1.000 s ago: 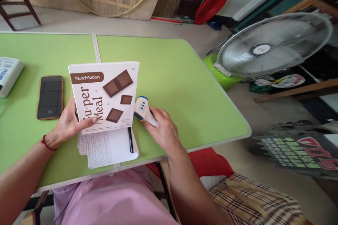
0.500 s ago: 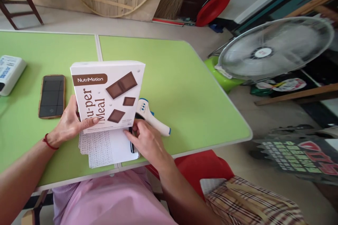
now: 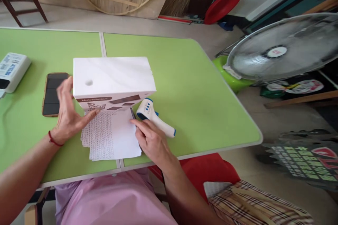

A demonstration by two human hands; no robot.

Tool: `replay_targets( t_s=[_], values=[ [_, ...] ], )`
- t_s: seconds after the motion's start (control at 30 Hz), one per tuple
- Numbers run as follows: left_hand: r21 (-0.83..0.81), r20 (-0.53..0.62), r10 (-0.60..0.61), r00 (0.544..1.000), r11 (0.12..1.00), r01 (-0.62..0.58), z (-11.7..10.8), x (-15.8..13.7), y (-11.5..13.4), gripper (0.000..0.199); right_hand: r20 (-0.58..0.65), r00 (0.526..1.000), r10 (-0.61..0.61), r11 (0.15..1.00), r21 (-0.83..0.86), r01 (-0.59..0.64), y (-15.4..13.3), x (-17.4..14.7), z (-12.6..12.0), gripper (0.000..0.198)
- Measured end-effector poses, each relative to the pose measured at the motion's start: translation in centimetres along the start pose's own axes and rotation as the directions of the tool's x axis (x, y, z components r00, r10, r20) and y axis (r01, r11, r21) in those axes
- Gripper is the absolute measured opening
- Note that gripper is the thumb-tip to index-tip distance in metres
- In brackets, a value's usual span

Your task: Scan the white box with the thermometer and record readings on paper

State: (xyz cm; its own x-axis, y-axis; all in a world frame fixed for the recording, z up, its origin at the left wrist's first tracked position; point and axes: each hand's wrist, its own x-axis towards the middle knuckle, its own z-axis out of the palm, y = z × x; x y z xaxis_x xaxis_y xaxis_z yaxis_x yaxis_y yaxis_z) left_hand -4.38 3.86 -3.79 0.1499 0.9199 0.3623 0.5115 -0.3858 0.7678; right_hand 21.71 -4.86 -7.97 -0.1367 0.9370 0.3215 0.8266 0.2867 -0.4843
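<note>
- My left hand, with a red cord bracelet at the wrist, is spread at the near left corner of a white cardboard box with brown printing; the thumb lies against the lower part of the printed front, the fingers are at the left side, and I cannot tell whether they grip it.
- The box is over the far part of a stack of white paper sheets covered in handwriting, its plain white top, with a round grey mark, turned up toward me and its printed front seen at a steep slant.
- My right hand is half curled over the right side of the sheets, fingers at a slim black pen; the hand hides much of the pen, so I cannot tell whether it is pinched.
- A white and blue plastic gun-shaped thermometer lies just beyond that hand, to the right of the sheets, handle toward the near right.
- A dark-screened phone in a brown case lies left of the box, partly behind my left fingers.
- Everything lies on a light green desk with a pale edge; a white block-shaped device with a cable sits at its far left.
</note>
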Motion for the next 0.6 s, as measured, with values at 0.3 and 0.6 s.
replay_targets(
  t_s=[0.3, 0.6],
  values=[
    [0.013, 0.619, 0.535, 0.575, 0.725, -0.688, 1.8, -3.4, 1.8, 0.025, -0.079, 0.997, 0.011, 0.948, 0.318, 0.015, 0.9, -0.6, -3.3, 0.037],
    [-0.001, 0.737, 0.41, 0.538, 0.796, -0.605, 4.3, -5.1, 1.5, 0.062, 0.037, 0.999, -0.036, 0.714, 0.7, 0.0, -1.2, -1.3, -5.7, 0.087]
  ],
)
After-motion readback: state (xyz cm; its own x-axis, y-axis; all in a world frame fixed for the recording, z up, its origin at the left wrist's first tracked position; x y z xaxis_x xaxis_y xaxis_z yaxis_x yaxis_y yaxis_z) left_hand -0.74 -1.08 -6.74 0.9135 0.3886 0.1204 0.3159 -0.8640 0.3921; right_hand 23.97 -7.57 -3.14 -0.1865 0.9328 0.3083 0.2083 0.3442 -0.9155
